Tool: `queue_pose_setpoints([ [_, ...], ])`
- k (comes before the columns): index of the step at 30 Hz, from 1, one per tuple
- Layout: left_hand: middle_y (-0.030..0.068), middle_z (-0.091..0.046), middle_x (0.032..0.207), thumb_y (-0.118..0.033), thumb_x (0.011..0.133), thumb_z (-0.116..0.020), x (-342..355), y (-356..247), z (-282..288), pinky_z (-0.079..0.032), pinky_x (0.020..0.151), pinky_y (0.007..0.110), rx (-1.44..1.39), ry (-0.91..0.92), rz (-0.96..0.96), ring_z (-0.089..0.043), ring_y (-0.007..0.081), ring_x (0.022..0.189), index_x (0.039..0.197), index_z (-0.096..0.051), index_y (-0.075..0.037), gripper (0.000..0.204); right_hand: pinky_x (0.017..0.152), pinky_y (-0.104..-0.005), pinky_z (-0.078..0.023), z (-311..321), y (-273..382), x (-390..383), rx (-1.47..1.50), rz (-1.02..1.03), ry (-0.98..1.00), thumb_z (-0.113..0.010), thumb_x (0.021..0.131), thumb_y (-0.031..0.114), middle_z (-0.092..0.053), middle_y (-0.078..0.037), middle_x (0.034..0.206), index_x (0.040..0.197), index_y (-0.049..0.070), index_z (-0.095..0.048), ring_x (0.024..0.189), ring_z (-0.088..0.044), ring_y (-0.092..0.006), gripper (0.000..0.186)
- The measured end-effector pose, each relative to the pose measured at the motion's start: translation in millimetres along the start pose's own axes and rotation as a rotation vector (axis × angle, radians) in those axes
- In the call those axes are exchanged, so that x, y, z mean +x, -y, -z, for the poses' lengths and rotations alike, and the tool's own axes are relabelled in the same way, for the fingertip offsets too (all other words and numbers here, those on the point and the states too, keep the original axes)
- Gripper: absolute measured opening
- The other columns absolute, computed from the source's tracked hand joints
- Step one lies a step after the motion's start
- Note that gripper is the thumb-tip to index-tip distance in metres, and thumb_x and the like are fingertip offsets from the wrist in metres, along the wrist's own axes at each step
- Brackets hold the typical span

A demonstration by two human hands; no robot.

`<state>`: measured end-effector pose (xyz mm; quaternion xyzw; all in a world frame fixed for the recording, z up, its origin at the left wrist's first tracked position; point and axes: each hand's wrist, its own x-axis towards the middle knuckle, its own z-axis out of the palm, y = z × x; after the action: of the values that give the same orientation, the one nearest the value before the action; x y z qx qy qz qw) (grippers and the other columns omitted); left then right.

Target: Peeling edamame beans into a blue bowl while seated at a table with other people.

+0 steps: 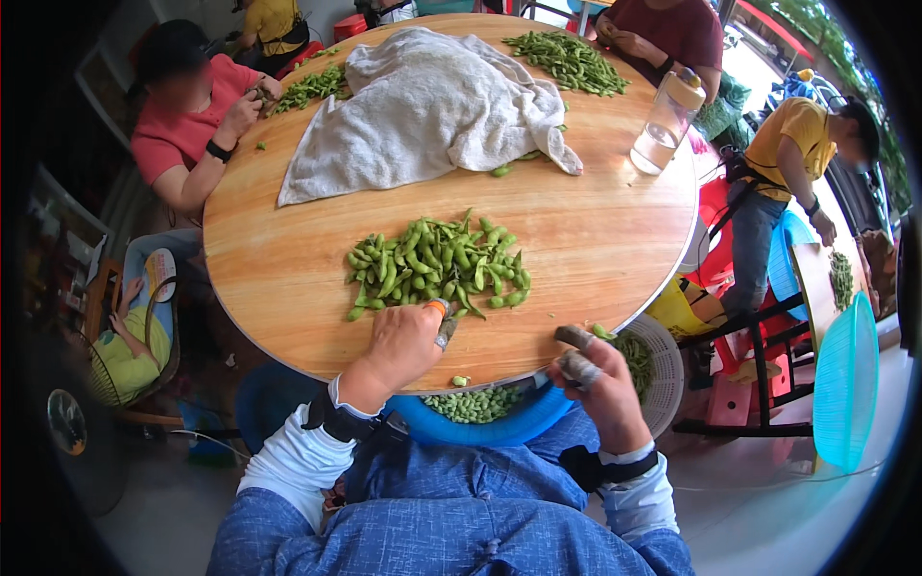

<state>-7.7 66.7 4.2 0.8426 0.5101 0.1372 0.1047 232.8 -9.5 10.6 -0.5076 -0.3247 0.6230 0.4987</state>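
My left hand [403, 344] is at the near side of a pile of green bean pods [432, 259], fingers curled, with an orange band and grey wrapping on the fingertips; what it grips is hidden. My right hand [595, 384] is at the table's front right edge, its grey-wrapped thumb and finger apart, with no held object visible. Below the edge a blue basin [514, 427] holds shelled green beans [466, 403]. Right of it, a white perforated basket [663, 379] holds pods. A small pod piece [461, 380] lies at the edge.
The round wooden table [269, 250] bears a white cloth [413, 115], more pods [567, 60] and a water bottle [663, 125]. Co-workers [182, 125] sit at the far left and far right. Another person [788, 154] bends over a board at right, beside a turquoise basket [845, 384].
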Motion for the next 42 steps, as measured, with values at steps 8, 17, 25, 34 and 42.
queue_pose_setpoints([
  [8,0.0068,-0.060,0.072,-0.006,0.078,-0.058,-26,-4,1,-0.045,0.058,0.025,-1.036,0.044,0.178,-0.056,0.0118,0.064,0.088,-0.057,0.003,0.014,0.049,-0.0157,-0.037,30,3,7,0.048,0.284,-0.168,-0.051,0.083,0.012,-0.057,-0.004,0.076,0.111,0.001,-0.046,0.063,-0.052,-0.0076,0.030],
  [17,0.0009,-0.057,0.075,-0.002,0.078,-0.058,-29,-28,1,-0.043,0.059,0.019,-1.269,0.123,0.300,-0.050,0.0048,0.067,0.086,-0.055,0.002,0.010,0.067,-0.0215,-0.045,-51,-23,1,-0.218,0.420,0.139,-0.057,0.076,-0.001,-0.061,-0.005,0.081,0.099,-0.002,-0.056,0.075,-0.056,-0.0092,0.023],
  [25,-0.0021,-0.055,0.076,-0.017,0.087,-0.046,-37,-34,4,-0.035,0.050,0.014,-1.679,0.345,0.647,-0.049,0.0022,0.063,0.093,-0.055,-0.003,0.017,0.054,-0.0305,-0.046,-68,-18,0,-0.698,0.988,0.062,-0.063,0.064,-0.004,-0.057,-0.012,0.074,0.091,0.003,-0.059,0.063,-0.057,-0.0266,0.028],
  [34,0.0008,-0.056,0.080,-0.010,0.084,-0.052,-40,-31,5,-0.043,0.063,0.019,-1.574,0.309,0.256,-0.053,0.0068,0.072,0.094,-0.052,0.000,0.014,0.077,-0.0246,-0.044,-53,-15,-17,0.010,0.146,0.175,-0.055,0.081,0.006,-0.058,-0.008,0.097,0.104,-0.006,-0.052,0.087,-0.055,-0.0129,0.026],
  [42,0.0025,-0.058,0.082,-0.007,0.079,-0.059,-40,-34,5,-0.045,0.066,0.021,-1.428,0.265,0.238,-0.054,0.0079,0.073,0.088,-0.055,0.002,0.014,0.076,-0.0242,-0.044,-53,-19,-14,0.133,0.134,0.274,-0.054,0.082,0.005,-0.058,-0.007,0.096,0.105,-0.005,-0.051,0.085,-0.055,-0.0114,0.026],
])
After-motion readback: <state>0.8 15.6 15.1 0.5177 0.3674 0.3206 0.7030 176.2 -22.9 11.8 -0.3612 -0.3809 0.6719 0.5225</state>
